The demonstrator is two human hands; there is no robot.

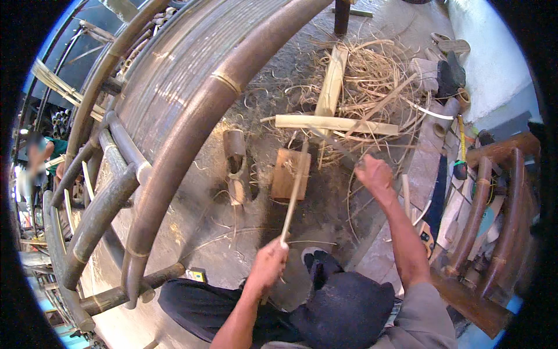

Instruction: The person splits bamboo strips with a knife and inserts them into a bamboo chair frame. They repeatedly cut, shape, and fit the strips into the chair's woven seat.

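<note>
My left hand is closed around the near end of a thin pale bamboo strip. The strip points away from me, its far part passing over a squared wooden block on the floor. My right hand grips a knife, whose narrow blade reaches up and left above the floor; its handle is mostly hidden in my fingers. Just beyond the blade tip lies a split bamboo slat, crossing a second pale slat. A cut bamboo section lies left of the block.
A large dark bamboo bench fills the left side. Curly shavings are heaped at the far side. On the right are a dark-bladed saw, a tape measure and a bamboo frame. Another person is at far left.
</note>
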